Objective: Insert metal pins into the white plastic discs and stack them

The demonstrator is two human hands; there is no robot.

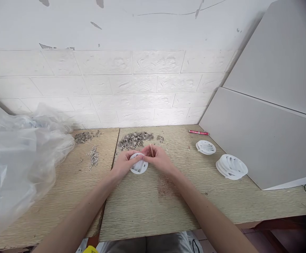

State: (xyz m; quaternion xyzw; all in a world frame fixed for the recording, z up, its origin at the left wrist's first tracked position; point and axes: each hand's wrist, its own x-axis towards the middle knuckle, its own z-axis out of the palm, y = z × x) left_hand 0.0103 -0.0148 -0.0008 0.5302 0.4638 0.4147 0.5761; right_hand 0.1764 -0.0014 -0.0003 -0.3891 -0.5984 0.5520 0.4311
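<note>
A round white plastic disc (139,168) with slots and small metal pieces on it is held tilted above the table. My left hand (123,162) grips it by its left side, thumb across the front face. At its upper right edge, my right hand (159,160) is closed, with thumb and index finger pinching the rim. One right finger is raised. Whether a small part also sits between those fingertips is hidden. Just behind the hands lies a heap of small metal parts (134,140).
Left of the table seam are another metal heap (83,137) and a scatter of small pale parts (93,156). A large clear plastic bag (23,165) covers the far left. To the right stand two stacks of white discs (206,147) and a red pen (198,132), beside a grey panel (269,140).
</note>
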